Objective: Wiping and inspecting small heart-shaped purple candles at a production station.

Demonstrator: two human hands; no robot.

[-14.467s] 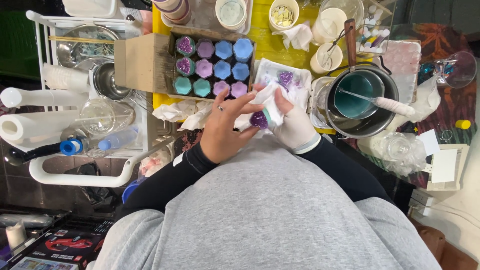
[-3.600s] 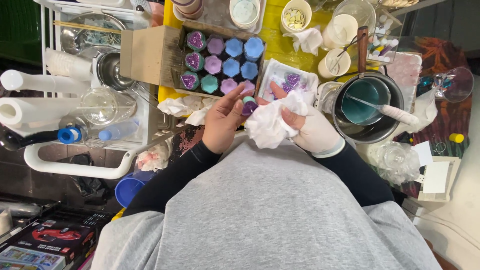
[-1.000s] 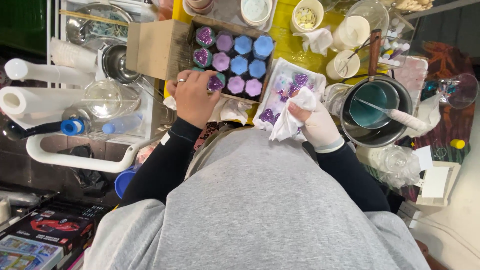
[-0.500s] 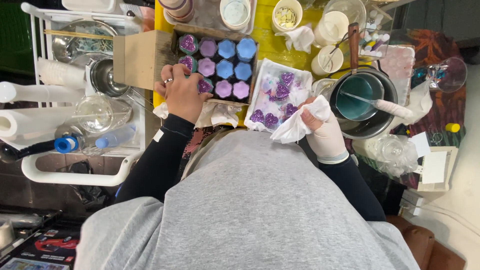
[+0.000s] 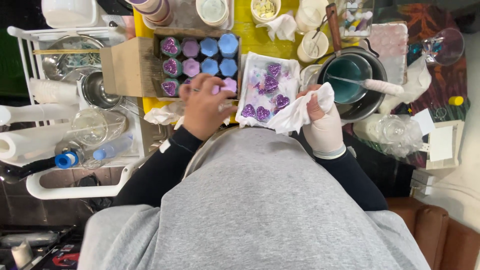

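My left hand (image 5: pixel 204 107) is bare and rests at the near edge of a cardboard box (image 5: pixel 131 65) that holds several small purple, pink and blue flower-shaped candles (image 5: pixel 207 50); what its fingers hold is hidden. My right hand (image 5: pixel 324 127), in a white glove, is closed on a crumpled white tissue (image 5: pixel 295 114). The tissue touches the right edge of a white tray (image 5: pixel 250 80) lined with paper, which carries several glittery purple heart pieces (image 5: pixel 274 85).
A dark pot of teal liquid (image 5: pixel 350 82) with a stirring tool stands right of the tray. Cups and bowls (image 5: pixel 215 10) line the far edge of the yellow table. A white rack at left holds paper rolls (image 5: pixel 20 145), metal bowls, a glass and a bottle.
My left hand has moved from the tissue to the candle box and now sits at its near edge. My right hand with the tissue has shifted right, beside the tray.
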